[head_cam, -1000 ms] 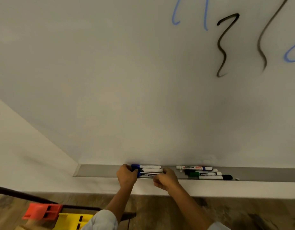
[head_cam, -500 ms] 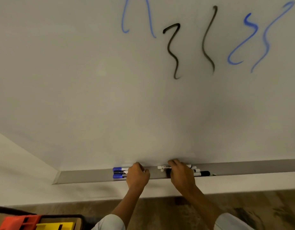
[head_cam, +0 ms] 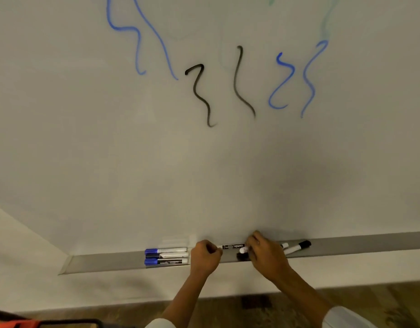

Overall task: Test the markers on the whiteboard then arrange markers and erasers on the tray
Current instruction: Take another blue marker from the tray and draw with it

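Observation:
A whiteboard [head_cam: 204, 174] with blue, black and faint green squiggles has a long grey tray [head_cam: 105, 262] along its bottom edge. Three blue-capped markers [head_cam: 166, 256] lie side by side in the tray's left part. My left hand [head_cam: 205, 256] is curled at the left end of a black-labelled marker [head_cam: 232, 246] that lies in the tray. My right hand [head_cam: 265, 256] covers a bunch of markers; a white end [head_cam: 243, 250] and a dark cap [head_cam: 242, 256] stick out under its fingers. A black-capped marker [head_cam: 297, 247] lies just right of it.
The tray [head_cam: 369, 243] runs on to the right edge of view. Below it are a white wall strip and a patterned floor [head_cam: 228, 311]. An orange object [head_cam: 17, 324] shows at the bottom left corner.
Both hands moved right from the blue-capped markers to the second bunch. The view rose and shifted right, so more squiggles show. One black-labelled marker now lies between my hands.

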`<state>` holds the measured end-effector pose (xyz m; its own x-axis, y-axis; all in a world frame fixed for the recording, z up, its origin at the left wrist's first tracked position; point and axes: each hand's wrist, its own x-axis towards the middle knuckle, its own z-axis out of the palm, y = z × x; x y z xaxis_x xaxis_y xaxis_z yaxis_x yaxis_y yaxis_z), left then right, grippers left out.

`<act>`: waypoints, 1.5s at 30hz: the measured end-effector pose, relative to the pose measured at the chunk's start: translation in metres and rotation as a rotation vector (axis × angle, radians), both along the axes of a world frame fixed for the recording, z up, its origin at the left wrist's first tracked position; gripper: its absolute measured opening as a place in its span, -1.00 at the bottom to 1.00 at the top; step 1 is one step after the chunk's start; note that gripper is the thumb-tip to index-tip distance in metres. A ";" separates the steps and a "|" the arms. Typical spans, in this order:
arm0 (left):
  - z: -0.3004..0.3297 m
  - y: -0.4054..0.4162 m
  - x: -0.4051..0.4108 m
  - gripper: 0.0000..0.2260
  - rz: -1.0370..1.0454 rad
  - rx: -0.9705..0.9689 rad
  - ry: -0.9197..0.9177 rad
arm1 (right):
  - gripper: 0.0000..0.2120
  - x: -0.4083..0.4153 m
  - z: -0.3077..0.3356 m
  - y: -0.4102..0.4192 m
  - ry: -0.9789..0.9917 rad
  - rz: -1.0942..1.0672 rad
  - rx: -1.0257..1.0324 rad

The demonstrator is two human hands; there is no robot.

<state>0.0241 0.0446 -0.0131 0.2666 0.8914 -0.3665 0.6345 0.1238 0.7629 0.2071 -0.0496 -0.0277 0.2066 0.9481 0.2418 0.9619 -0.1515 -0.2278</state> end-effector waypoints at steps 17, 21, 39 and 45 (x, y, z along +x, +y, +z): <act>0.200 -0.056 0.055 -0.68 -0.044 -0.330 -1.126 | -0.71 -0.080 0.199 -0.033 1.449 -0.132 0.852; 0.279 -0.031 0.019 -0.67 0.228 -0.293 -1.405 | -0.76 -0.091 0.211 -0.068 0.766 0.143 0.617; 0.351 -0.023 -0.007 -0.81 0.103 0.288 -1.157 | -0.81 -0.012 0.322 0.051 0.169 -0.024 1.364; 0.350 -0.019 0.001 -0.82 0.044 0.339 -1.150 | -0.80 -0.013 0.281 0.039 0.150 -0.010 1.265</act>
